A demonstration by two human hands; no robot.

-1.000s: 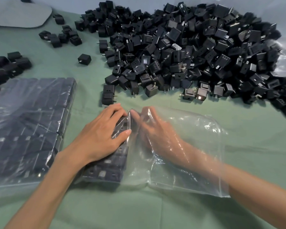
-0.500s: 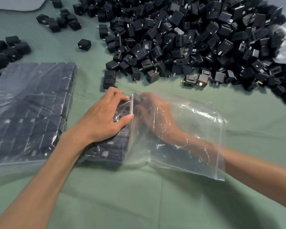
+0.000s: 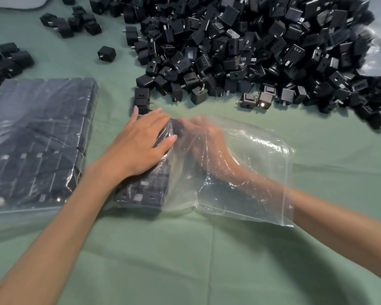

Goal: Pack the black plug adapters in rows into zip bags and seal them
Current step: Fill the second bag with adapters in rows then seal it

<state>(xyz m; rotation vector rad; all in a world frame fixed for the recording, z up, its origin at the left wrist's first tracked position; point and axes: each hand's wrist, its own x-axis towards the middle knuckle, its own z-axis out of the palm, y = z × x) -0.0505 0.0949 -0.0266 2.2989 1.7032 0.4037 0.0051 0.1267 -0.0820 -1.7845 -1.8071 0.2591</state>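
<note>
A person's left hand (image 3: pixel 141 144) presses flat, fingers straight, on a clear zip bag (image 3: pixel 257 172) over a row of black plug adapters (image 3: pixel 141 194) on green cloth (image 3: pixel 185 260). The right hand (image 3: pixel 200 135) reaches inside the bag (blurred, its grip cannot be told). A loose pile (image 3: pixel 251 51) lies beyond.
</note>
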